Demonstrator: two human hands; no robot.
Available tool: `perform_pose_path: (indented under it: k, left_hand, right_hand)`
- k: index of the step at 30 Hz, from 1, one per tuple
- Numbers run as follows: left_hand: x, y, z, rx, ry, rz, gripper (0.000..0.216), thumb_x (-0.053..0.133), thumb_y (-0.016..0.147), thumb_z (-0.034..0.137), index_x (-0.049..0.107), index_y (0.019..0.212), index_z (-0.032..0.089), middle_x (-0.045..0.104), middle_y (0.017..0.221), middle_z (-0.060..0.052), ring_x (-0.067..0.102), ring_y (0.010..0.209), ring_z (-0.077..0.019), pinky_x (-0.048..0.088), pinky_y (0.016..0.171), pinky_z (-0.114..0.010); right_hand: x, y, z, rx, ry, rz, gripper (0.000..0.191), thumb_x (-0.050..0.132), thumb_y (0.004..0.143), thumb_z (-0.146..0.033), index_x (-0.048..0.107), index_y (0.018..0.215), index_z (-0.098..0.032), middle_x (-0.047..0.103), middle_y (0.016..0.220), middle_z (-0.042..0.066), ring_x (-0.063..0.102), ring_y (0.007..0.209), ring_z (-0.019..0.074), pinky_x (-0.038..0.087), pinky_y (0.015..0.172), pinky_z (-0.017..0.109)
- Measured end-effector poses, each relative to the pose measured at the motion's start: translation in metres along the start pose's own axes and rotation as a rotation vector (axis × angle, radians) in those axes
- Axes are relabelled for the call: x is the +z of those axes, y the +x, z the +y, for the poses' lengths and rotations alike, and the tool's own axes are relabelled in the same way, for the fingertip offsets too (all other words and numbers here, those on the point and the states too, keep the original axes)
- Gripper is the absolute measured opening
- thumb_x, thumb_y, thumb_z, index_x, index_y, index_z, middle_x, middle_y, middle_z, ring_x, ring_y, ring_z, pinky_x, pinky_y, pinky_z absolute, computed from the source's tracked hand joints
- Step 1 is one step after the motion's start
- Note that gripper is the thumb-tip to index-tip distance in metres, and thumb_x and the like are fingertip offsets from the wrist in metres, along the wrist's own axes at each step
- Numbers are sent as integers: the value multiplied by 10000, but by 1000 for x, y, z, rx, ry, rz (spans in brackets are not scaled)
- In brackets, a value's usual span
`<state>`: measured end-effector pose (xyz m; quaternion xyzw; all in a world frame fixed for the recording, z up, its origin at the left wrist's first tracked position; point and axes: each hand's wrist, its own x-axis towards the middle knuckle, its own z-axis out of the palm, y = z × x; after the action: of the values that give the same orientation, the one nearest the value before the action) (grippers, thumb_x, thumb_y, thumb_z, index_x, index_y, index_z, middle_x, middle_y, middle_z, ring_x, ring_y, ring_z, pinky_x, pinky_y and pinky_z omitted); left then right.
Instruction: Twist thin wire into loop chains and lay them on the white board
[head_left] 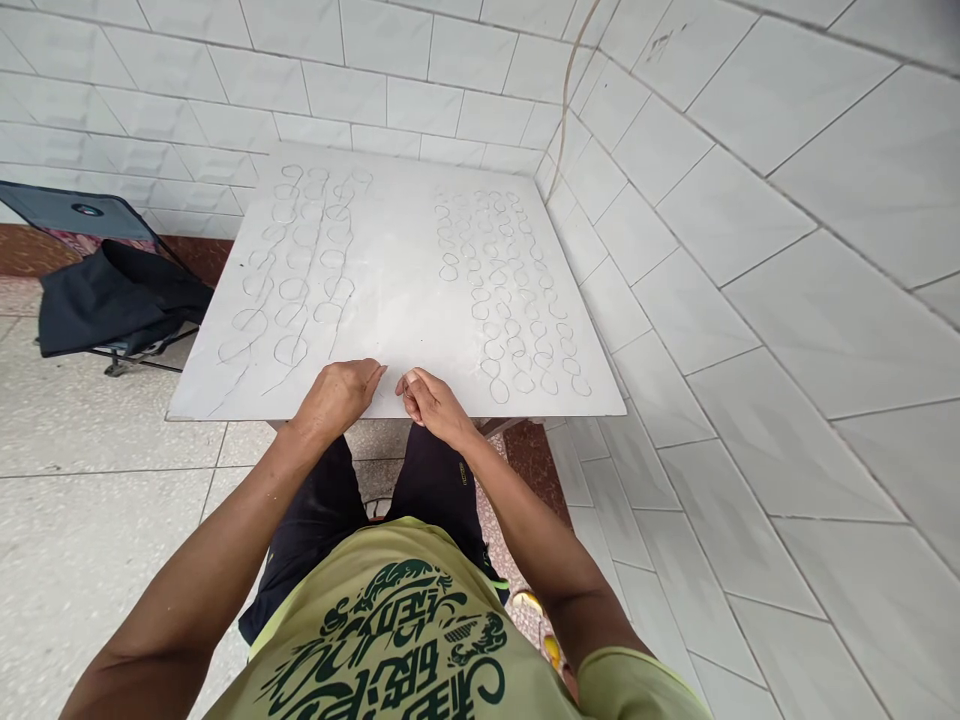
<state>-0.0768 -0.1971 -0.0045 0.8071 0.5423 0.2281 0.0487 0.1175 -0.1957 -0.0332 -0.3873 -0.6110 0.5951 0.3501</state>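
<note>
A white board [390,270] lies flat in front of me as a table top. Several thin wire loops in strands [300,260] cover its left half, and many smaller wire rings [510,290] lie in rows on its right half. My left hand [337,395] rests at the board's near edge with fingers curled and pinched. My right hand [431,400] sits beside it, fingers closed in a pinch. The two hands' fingertips almost meet over the near edge. What they pinch is too thin to make out.
A tiled wall [750,250] runs close along the board's right side and behind it. A folding chair with a dark cloth [112,300] stands on the floor to the left. A thin cord [568,90] hangs in the far corner.
</note>
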Motion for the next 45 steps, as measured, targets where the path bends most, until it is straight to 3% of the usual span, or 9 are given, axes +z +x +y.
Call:
perform_pose_path:
  k: [9,13,16,18,25,29,32,36,45]
  left_hand:
    - [4,-2,12,-301,-376,32,400,485,989,414,632,694,187,689,641,-30,591,518,-134,444,550,-258]
    - [-4,-6,13,-236,-256,67,325,526,979,423,724,1012,168,738,794,-63,659,651,-169,493,641,-278]
    - [-19,-14,14,-96,-119,108,419,490,1005,370,590,1365,182,701,1180,-131,675,809,-178,495,690,-289]
    - [-27,-20,14,17,-18,38,402,428,1023,300,562,1397,238,609,1337,-134,657,904,-188,455,639,-274]
    - [-26,-26,11,101,24,-152,299,394,1025,271,673,1128,238,596,1153,-94,580,771,-168,390,587,-284]
    - [-16,-24,8,182,-17,-113,294,400,1027,277,687,1011,213,594,1258,-110,618,980,-195,464,692,-285]
    - [-9,-23,6,185,-136,-67,289,431,1026,297,691,965,186,632,1192,-128,641,935,-187,499,745,-298]
    - [0,-21,8,110,-250,-10,266,489,1002,273,698,880,163,680,1038,-112,659,817,-170,513,739,-299]
    - [8,-17,21,-71,-290,75,250,531,953,232,707,789,166,720,1079,-119,697,847,-193,551,784,-340]
  right_hand:
    - [8,7,8,-1,30,53,469,393,985,-654,522,849,-224,395,598,-58,405,498,107,340,486,231]
    - [5,5,5,33,83,59,476,405,975,-665,530,865,-219,391,585,-63,392,471,101,322,454,230]
    - [3,4,4,37,133,68,475,427,965,-667,533,867,-215,399,588,-62,375,461,95,295,436,227]
    - [2,5,5,44,180,58,475,446,956,-670,535,868,-212,393,589,-63,357,456,90,266,424,223]
    - [1,4,6,89,202,46,493,479,924,-700,537,863,-214,364,586,-68,339,463,88,242,425,218]
    - [1,4,4,79,176,50,483,478,927,-694,546,877,-218,364,581,-72,347,458,91,269,423,219]
    - [3,4,4,48,151,80,468,490,929,-678,566,907,-217,369,594,-69,351,462,92,299,427,222]
    - [6,5,7,17,118,117,478,497,935,-665,616,970,-203,376,611,-55,369,487,98,316,443,225]
    - [5,9,18,-59,-28,59,564,429,958,-687,670,1094,-195,383,617,-47,400,538,116,347,510,243]
